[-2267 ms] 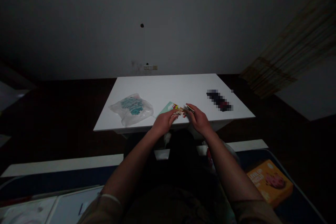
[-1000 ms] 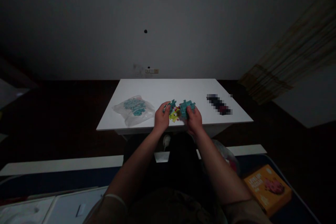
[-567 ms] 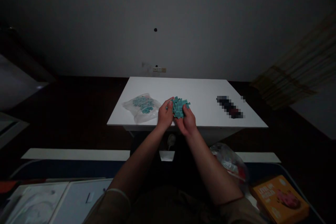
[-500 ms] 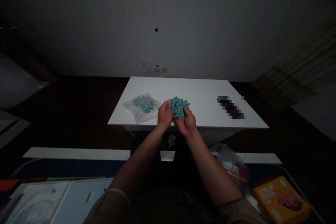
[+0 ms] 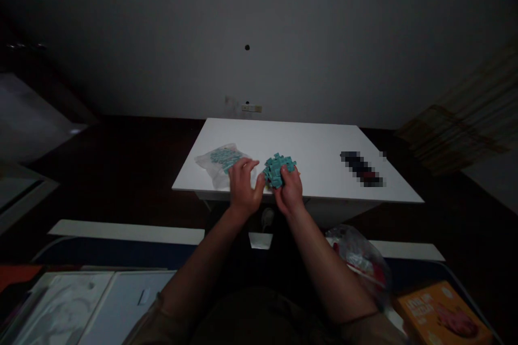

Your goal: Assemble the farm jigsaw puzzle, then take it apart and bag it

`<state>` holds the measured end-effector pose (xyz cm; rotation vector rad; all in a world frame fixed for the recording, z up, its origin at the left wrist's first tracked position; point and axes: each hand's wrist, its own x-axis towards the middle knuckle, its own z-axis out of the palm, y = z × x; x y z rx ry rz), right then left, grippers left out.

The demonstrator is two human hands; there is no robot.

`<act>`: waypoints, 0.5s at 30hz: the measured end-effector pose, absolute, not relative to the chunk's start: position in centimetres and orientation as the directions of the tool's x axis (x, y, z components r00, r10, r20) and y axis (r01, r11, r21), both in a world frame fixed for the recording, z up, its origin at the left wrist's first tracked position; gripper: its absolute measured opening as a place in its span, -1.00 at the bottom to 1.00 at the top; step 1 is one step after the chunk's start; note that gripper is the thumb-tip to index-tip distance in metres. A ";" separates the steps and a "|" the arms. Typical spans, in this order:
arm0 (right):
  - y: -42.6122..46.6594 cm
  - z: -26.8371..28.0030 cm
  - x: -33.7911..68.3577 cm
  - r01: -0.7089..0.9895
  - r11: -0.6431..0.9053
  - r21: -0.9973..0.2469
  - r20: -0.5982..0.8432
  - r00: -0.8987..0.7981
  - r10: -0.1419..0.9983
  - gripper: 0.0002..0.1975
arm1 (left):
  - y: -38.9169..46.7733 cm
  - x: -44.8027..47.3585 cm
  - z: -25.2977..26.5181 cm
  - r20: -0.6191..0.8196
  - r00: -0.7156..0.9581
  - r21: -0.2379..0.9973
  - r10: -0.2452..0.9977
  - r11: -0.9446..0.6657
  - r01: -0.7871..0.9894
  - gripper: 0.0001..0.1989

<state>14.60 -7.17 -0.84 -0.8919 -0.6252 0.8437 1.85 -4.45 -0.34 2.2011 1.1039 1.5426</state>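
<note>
A heap of teal jigsaw puzzle pieces [image 5: 279, 166] rests in my right hand [image 5: 290, 190], whose thumb presses on top of the pile. To the left of it, my left hand [image 5: 245, 190] is open, its fingers spread and holding nothing. Its thumb is close to the pile's left edge; whether they touch I cannot tell. Behind my left hand, a clear plastic bag [image 5: 217, 177] with more teal pieces inside lies on the white table [image 5: 283, 137]. My left fingers hide part of that bag.
A pixelated dark object [image 5: 360, 168] lies on the table's right side. Beside my right forearm is a clear bag with red contents [image 5: 364, 264], and an orange box [image 5: 443, 312] sits at lower right. An open white case [image 5: 121, 302] lies at lower left.
My left hand has let go of the puzzle pieces and moved a little left, its fingers opening. The pile stays in my right hand. The whole view has shifted slightly.
</note>
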 end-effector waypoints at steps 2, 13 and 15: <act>-7.9 -1.1 14.6 -0.186 0.311 -0.932 0.175 0.519 0.836 -0.71 | -4.9 -1.4 -1.0 0.799 0.097 0.426 0.593 -0.673 0.604 -0.82; -3.2 -0.5 9.3 -0.190 -0.208 -0.960 -0.182 -0.145 0.973 -0.66 | -2.7 -6.8 -0.5 0.666 0.218 0.363 0.713 -0.565 0.741 -0.59; -1.5 -0.2 8.6 -0.319 -0.294 -0.901 -0.236 -0.209 0.949 -0.71 | -2.1 -7.2 -0.6 0.689 0.254 0.371 0.679 -0.631 0.682 -0.57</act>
